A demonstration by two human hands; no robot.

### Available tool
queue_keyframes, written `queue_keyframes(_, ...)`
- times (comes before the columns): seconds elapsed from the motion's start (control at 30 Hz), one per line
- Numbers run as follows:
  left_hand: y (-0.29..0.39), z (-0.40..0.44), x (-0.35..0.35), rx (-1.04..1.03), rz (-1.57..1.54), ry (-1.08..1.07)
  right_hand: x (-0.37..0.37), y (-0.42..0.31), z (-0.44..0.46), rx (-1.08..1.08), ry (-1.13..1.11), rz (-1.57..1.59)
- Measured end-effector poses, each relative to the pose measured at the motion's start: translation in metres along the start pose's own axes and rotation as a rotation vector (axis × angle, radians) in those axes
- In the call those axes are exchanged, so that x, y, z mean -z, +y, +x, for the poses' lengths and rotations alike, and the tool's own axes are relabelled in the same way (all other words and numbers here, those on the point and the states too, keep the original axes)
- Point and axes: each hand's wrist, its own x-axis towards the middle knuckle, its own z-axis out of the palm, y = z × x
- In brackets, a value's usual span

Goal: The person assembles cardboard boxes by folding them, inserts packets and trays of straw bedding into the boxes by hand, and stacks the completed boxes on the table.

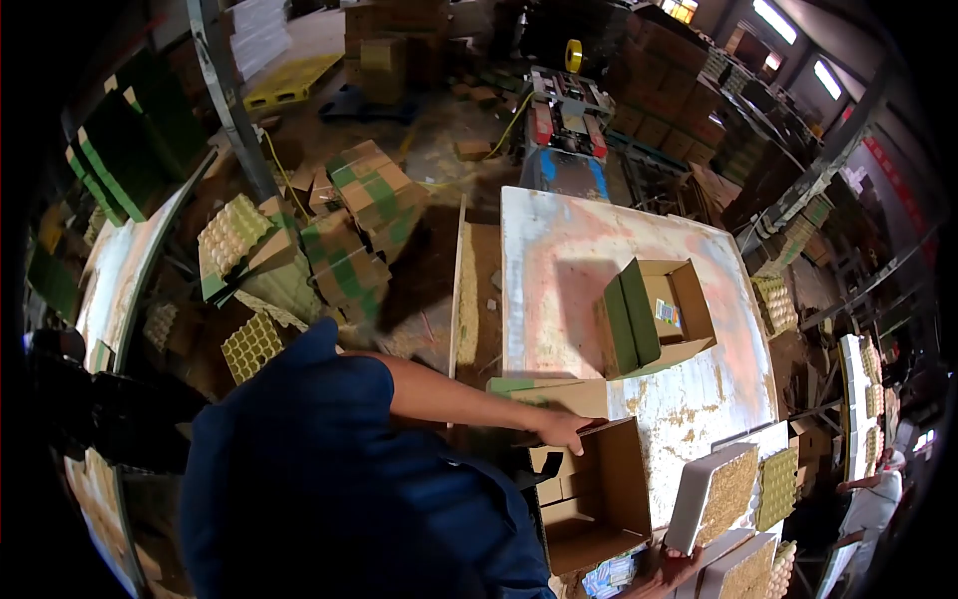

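My left hand (562,431) is closed on the upper edge of an open cardboard box (627,479), which stands at the near edge of the worktable. The inside of this box shows bare brown cardboard. At the bottom right, my right hand (679,571) grips the lower end of a white-sided block (714,499) with a tan, grainy face, which is tilted up. Part of that hand is hidden. A similar block (740,569) lies beside it. Farther back on the table sits another open box (659,317) with a green side and a colourful label inside.
The worn white worktable (689,399) spreads ahead. Egg trays (777,487) stand at its right edge; printed packets (609,577) lie below the near box. Flattened cartons (364,215) and egg-filled trays (235,235) are at left. A taping machine (569,125) stands behind. A person (870,504) is far right.
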Motion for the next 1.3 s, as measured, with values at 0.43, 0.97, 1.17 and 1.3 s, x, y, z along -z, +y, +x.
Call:
queue_keyframes(0.43, -0.005, 0.013, 0.005, -0.107, 0.086, -0.060, 0.072, 0.018, -0.147, -0.208, -0.272, -0.439)
queue_keyframes(0.97, -0.022, 0.024, 0.012, 0.088, 0.123, -0.155, -0.005, 0.014, -0.176, 0.036, -0.364, -0.689)
queue_keyframes(1.17, -0.034, 0.030, 0.012, 0.061, 0.052, -0.149, -0.013, 0.012, -0.185, 0.070, -0.387, -0.759)
queue_keyframes(1.3, -0.036, 0.045, 0.006, 0.061, -0.049, -0.151, -0.018, 0.010, -0.187, 0.096, -0.386, -0.781)
